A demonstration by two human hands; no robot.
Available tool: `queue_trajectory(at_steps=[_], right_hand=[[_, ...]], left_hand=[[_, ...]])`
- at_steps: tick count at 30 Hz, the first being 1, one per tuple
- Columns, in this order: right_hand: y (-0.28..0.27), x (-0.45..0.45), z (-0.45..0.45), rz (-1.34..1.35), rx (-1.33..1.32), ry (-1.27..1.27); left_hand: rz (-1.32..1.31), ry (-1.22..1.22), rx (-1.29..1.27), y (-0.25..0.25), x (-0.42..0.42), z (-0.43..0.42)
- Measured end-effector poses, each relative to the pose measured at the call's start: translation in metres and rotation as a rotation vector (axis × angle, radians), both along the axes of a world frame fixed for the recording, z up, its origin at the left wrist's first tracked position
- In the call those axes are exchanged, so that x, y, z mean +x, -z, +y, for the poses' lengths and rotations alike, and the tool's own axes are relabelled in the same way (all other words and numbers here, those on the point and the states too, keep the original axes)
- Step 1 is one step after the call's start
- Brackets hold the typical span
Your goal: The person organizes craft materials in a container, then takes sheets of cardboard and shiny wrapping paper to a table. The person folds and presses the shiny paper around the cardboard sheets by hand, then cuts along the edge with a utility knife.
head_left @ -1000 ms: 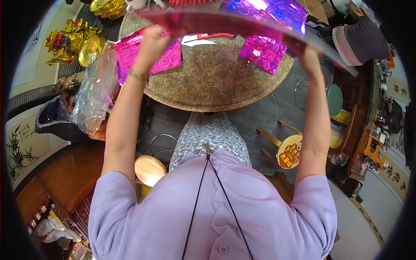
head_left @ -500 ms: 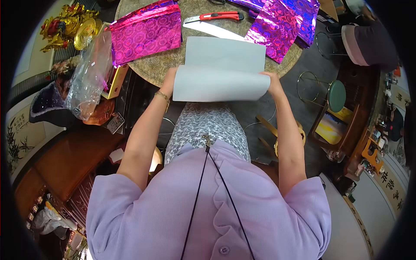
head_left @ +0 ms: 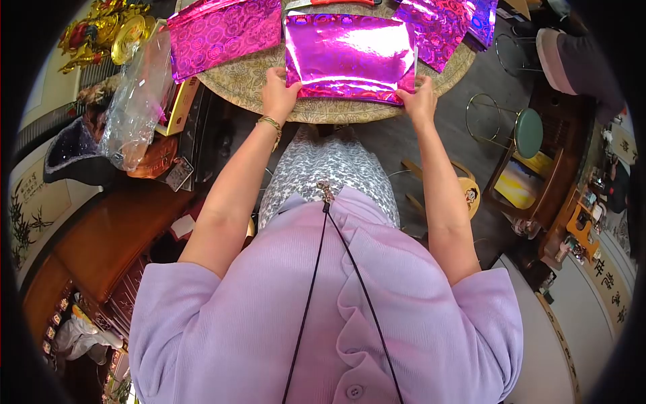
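A shiny magenta sheet of foil wrapping paper (head_left: 343, 57), patterned side up, is over the near part of the round table. My left hand (head_left: 278, 94) is closed on its near left corner, thumb on top and fingers partly hidden at the edge. At the near right corner my right hand (head_left: 418, 99) pinches the same sheet. A fold or bent strip runs along the near edge between both hands. Beyond the sheet lies a red-handled utility knife (head_left: 326, 3), cut off by the frame's top.
More magenta foil paper (head_left: 225, 37) lies on the table's left, with further foil sheets (head_left: 437, 30) on its right. Clear plastic wrapping (head_left: 131, 111) and a golden ornament (head_left: 111, 30) stand left of the table (head_left: 232, 97). A green stool (head_left: 528, 132) is to the right.
The wrapping paper has turned from its pale back to its magenta face and moved forward onto the table. Both my hands moved forward with it, and the knife appears higher in view.
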State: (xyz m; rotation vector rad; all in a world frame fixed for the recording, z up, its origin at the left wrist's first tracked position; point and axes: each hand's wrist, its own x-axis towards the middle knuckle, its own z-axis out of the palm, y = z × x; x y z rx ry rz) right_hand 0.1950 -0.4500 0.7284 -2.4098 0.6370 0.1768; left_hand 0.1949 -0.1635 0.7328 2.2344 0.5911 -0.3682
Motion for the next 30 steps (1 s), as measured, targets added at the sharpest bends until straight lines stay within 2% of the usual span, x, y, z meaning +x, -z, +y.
queue_trajectory(at_steps=[5, 9, 14, 19, 25, 30], right_hand=[[-0.001, -0.008, 0.003, -0.131, -0.004, 0.011], [-0.012, 0.009, 0.004, 0.131, -0.063, -0.085], [-0.007, 0.051, 0.017, -0.127, -0.062, -0.217], [0.0, 0.051, 0.002, 0.042, 0.0, -0.145], [-0.013, 0.048, 0.019, 0.074, -0.111, -0.114], [-0.005, 0.047, 0.016, 0.005, -0.147, -0.143]], left_hand=[[-0.163, 0.105, 0.12, -0.013, -0.011, -0.008], [-0.285, 0.059, 0.097, -0.008, -0.012, -0.008], [-0.348, -0.041, 0.093, 0.011, -0.008, 0.008], [-0.34, 0.006, 0.059, 0.012, 0.002, 0.001], [-0.283, 0.094, 0.113, 0.016, 0.003, -0.002], [-0.419, 0.138, 0.232, 0.025, 0.0, -0.005]])
